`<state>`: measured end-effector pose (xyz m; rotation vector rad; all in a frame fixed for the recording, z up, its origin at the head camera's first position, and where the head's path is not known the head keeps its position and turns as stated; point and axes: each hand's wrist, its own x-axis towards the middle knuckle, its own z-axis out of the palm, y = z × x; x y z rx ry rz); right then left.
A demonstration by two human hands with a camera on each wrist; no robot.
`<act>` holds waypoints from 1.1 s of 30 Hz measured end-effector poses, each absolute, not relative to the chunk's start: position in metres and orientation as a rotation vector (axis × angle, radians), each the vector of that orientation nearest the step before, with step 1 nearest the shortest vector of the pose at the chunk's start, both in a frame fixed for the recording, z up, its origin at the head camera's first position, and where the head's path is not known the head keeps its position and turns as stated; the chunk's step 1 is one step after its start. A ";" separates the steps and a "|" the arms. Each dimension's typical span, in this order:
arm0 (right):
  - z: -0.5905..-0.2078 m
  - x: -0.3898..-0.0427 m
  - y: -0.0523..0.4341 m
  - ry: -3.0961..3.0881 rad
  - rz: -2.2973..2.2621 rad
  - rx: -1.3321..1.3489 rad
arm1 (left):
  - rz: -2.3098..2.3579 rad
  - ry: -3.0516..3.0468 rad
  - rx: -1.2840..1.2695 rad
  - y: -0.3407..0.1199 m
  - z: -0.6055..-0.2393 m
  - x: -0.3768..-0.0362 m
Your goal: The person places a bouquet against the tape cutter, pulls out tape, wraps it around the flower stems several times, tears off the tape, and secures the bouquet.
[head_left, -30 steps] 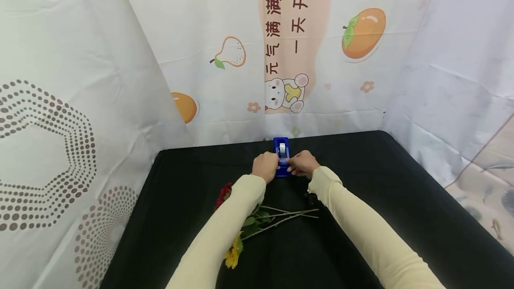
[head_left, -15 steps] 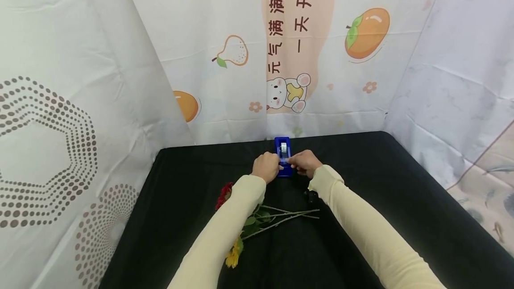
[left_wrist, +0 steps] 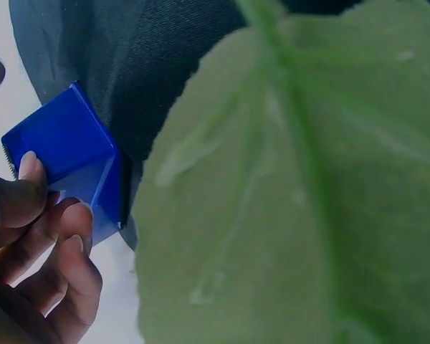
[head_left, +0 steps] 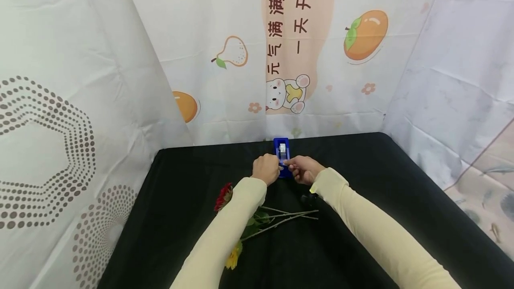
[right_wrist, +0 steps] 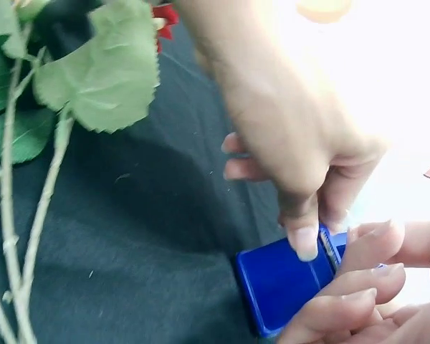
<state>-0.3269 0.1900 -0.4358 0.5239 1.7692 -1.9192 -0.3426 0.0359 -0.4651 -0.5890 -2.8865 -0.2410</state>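
Observation:
A blue tape dispenser (head_left: 284, 172) with a roll of clear tape (head_left: 283, 150) stands near the far edge of the black-covered table. My left hand (head_left: 265, 168) grips its left side, the thumb pressing on top beside the serrated cutter (right_wrist: 330, 249). From the other side, my right hand (head_left: 306, 169) pinches the tape's end with thumb and forefinger right at the cutter; its other fingers are curled. In the right wrist view the right hand (right_wrist: 373, 287) partly covers the dispenser (right_wrist: 283, 287). The left wrist view shows the blue body (left_wrist: 72, 136) behind the fingers.
Nearer me lie cut flowers: a red bloom (head_left: 223, 196), a yellow bloom (head_left: 233, 258) and several bare stems (head_left: 289, 220), partly under my left sleeve. A big leaf (left_wrist: 272, 179) fills much of the left wrist view. A small dark object (head_left: 308, 199) lies by the right cuff.
My right hand has turned and drawn its wrist slightly right, thumb and forefinger now together at the cutter. The left hand stays on the dispenser; the flowers lie where they were.

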 end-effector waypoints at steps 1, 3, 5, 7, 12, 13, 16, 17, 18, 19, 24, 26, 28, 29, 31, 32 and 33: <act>-0.436 -0.325 0.192 1.781 -1.904 0.514 | -0.238 -2.887 -0.587 0.036 -0.465 -0.343; -0.435 -0.320 0.196 1.795 -1.879 0.511 | -0.233 -2.895 -0.588 0.038 -0.465 -0.345; -0.433 -0.315 0.199 1.798 -1.861 0.494 | -0.225 -2.910 -0.588 0.037 -0.463 -0.346; -0.431 -0.310 0.200 1.794 -1.842 0.476 | -0.224 -2.923 -0.585 0.037 -0.461 -0.347; -0.430 -0.297 0.203 1.789 -1.835 0.451 | -0.223 -2.914 -0.586 0.037 -0.461 -0.350; -0.430 -0.295 0.204 1.791 -1.839 0.455 | -0.222 -2.914 -0.590 0.038 -0.461 -0.350; -0.429 -0.287 0.203 1.789 -1.842 0.444 | -0.210 -2.928 -0.592 0.039 -0.463 -0.349; -0.429 -0.285 0.202 1.786 -1.841 0.437 | -0.203 -2.932 -0.588 0.039 -0.463 -0.348; -0.429 -0.282 0.201 1.783 -1.840 0.427 | -0.193 -2.934 -0.584 0.039 -0.462 -0.347; -0.428 -0.280 0.200 1.781 -1.840 0.417 | -0.183 -2.935 -0.580 0.039 -0.463 -0.347; -0.426 -0.270 0.195 1.796 -1.832 0.387 | -0.169 -2.942 -0.558 0.039 -0.461 -0.345; -0.426 -0.266 0.194 1.807 -1.828 0.378 | -0.169 -2.947 -0.553 0.038 -0.461 -0.344; -0.425 -0.263 0.194 1.817 -1.830 0.379 | -0.162 -2.954 -0.550 0.038 -0.460 -0.344; -0.425 -0.261 0.193 1.822 -1.832 0.383 | -0.158 -2.954 -0.550 0.038 -0.460 -0.345; -0.426 -0.257 0.193 1.833 -1.830 0.391 | -0.146 -2.956 -0.553 0.038 -0.460 -0.345; -0.426 -0.255 0.193 1.835 -1.827 0.392 | -0.140 -2.953 -0.552 0.037 -0.461 -0.345; -0.426 -0.253 0.192 1.836 -1.822 0.390 | -0.135 -2.948 -0.551 0.037 -0.461 -0.345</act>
